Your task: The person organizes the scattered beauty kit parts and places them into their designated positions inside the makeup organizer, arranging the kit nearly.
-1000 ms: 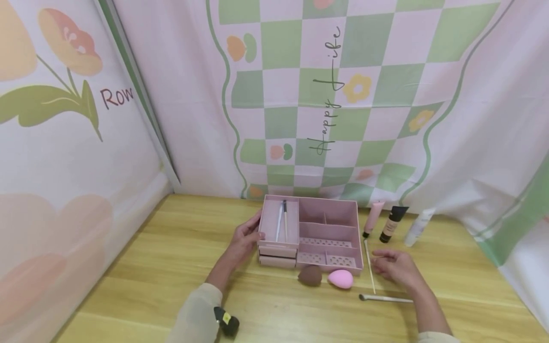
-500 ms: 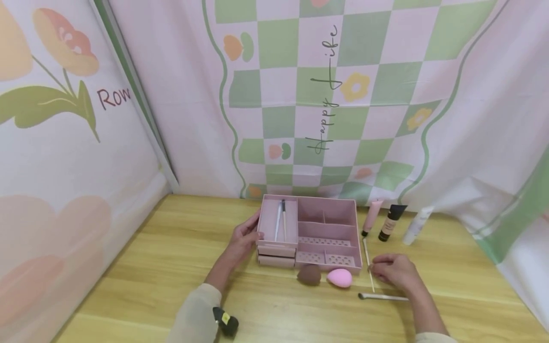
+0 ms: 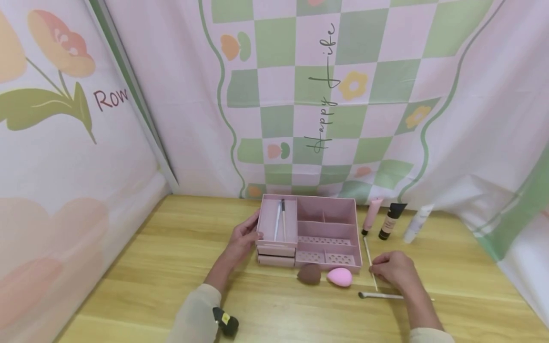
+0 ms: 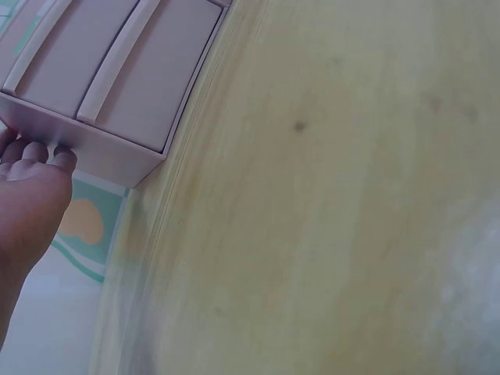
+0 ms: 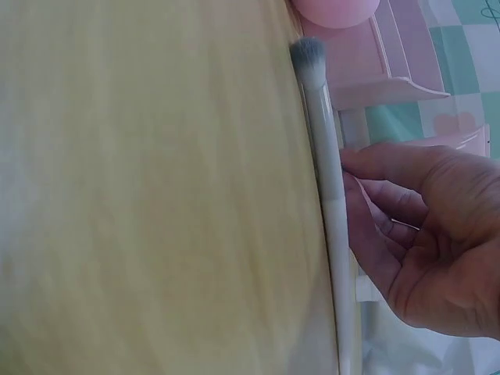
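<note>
A pink makeup organizer [image 3: 328, 221] stands at the back of the table. My left hand [image 3: 241, 240] holds its left side, thumb at the top rim; in the left wrist view the fingers lie against the side wall beside two drawers [image 4: 148, 74]. To the right, my right hand [image 3: 396, 272] pinches a thin pale makeup brush [image 3: 367, 250] between thumb and fingertips. A thicker white makeup brush [image 3: 379, 296] with a grey tip lies in front, partly behind the right wrist; it crosses the right wrist view before the fingers and hides the thin one.
Two slim brushes [image 3: 279, 221] lie in the organizer's top left tray. A brown makeup sponge [image 3: 309, 275] and a pink makeup sponge [image 3: 340, 277] sit before it. Right of it stand a pink tube [image 3: 372, 215], a black-capped tube [image 3: 391, 222] and a white bottle [image 3: 417, 225].
My right hand has come in to the left and closed its fingertips on the thin brush, whose near end has swung slightly right. My left hand has stayed on the organizer.
</note>
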Demonstrator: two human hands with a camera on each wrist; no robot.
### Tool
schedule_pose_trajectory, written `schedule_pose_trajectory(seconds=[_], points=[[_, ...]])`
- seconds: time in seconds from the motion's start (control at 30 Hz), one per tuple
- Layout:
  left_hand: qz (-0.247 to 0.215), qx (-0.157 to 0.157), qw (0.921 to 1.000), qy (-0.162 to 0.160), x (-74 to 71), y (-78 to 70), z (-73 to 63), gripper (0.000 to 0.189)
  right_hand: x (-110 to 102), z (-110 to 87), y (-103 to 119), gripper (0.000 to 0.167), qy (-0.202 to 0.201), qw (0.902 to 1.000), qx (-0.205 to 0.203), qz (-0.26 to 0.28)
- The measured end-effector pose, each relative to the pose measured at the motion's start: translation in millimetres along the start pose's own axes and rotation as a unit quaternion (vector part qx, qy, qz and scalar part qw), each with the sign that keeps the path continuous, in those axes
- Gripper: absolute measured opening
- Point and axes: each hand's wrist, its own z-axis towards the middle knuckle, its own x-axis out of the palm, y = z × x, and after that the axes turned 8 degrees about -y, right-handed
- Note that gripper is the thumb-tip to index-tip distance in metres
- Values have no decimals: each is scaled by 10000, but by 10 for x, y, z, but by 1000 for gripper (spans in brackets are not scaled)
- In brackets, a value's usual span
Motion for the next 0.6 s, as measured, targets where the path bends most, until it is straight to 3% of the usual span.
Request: schedule_pose_trajectory(seconds=[0.2, 0.4, 0.6], points=[[61, -17, 10000, -9, 5, -9, -1, 77, 4, -1, 75, 27, -70, 9990, -185, -404], [88, -62, 9999, -98, 1, -13, -4, 77, 44, 2, 135, 22, -215, 9982, -15, -557], [117, -30, 9999, 33, 5, -11, -3, 78, 61, 4, 81, 23, -266, 9981, 16, -558]])
